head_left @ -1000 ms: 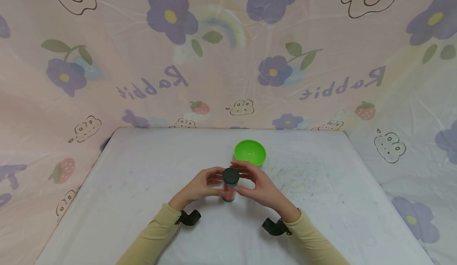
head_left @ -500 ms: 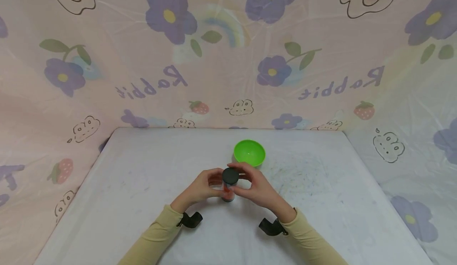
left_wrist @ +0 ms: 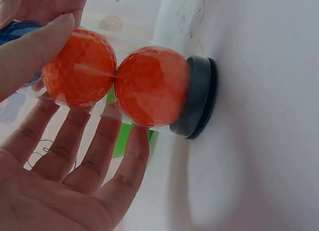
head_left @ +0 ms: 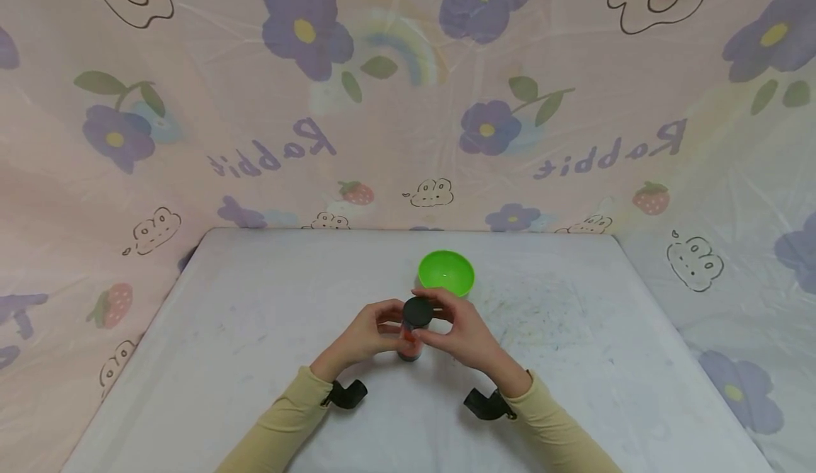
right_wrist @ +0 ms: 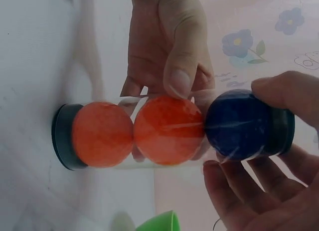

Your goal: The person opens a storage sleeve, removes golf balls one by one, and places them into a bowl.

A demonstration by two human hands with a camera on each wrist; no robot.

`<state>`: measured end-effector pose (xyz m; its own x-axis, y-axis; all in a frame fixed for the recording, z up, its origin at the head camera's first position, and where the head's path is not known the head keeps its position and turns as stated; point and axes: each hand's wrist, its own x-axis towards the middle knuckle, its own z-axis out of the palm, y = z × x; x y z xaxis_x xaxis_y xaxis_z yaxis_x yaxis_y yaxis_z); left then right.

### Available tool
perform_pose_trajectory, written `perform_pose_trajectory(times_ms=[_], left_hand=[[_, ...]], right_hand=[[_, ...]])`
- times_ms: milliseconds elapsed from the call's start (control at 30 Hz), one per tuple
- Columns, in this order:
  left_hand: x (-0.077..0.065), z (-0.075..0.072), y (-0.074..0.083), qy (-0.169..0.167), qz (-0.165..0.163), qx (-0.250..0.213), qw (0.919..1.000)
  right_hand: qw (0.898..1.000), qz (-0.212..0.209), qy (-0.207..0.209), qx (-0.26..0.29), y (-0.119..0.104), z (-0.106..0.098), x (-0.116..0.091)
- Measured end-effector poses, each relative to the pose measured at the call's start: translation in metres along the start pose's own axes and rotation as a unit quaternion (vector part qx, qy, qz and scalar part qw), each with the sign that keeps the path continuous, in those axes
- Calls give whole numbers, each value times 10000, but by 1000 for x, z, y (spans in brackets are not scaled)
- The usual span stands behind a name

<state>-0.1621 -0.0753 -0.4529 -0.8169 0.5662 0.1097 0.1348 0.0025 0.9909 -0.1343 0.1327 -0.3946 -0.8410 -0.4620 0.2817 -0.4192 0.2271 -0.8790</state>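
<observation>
A clear tube [head_left: 409,349] with black caps at both ends stands near the middle of the table, leaning slightly right. Inside it are two orange balls with a dimpled look, the lower ball [right_wrist: 102,134] and the middle ball [right_wrist: 169,130], and a dark blue ball [right_wrist: 237,125] on top. My left hand [head_left: 365,333] holds the tube around its middle, thumb on the near side and fingers behind. Higher up, my right hand [head_left: 468,336] grips it by the blue ball, its thumb just below the top cap [head_left: 418,311].
Just behind the hands sits a green bowl [head_left: 446,272]. White cloth covers the table [head_left: 268,296], and a patterned curtain [head_left: 395,126] rises at its back and sides. A black camera mount is worn at each wrist.
The tube's top has shifted a little to the right, and my left hand has moved slightly right with it. The bowl stays where it was.
</observation>
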Motion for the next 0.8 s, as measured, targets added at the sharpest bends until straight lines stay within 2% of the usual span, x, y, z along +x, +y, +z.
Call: perform_pose_trajectory(times_ms=[300,467,700,800], left_hand=[[5,4,1,-4,245,0,9997],[8,7,3,63,464,331,9984],[9,11,6,210,391,657,9969],[11,12,2,282,458,742,9958]], right_hand=[[9997,210,97,4,-3,-8,2],[9996,192,197,31,-4,-12,3],[9993,92,314,189,-2,-16,5],[9989,176,317,305,-2,-18,5]])
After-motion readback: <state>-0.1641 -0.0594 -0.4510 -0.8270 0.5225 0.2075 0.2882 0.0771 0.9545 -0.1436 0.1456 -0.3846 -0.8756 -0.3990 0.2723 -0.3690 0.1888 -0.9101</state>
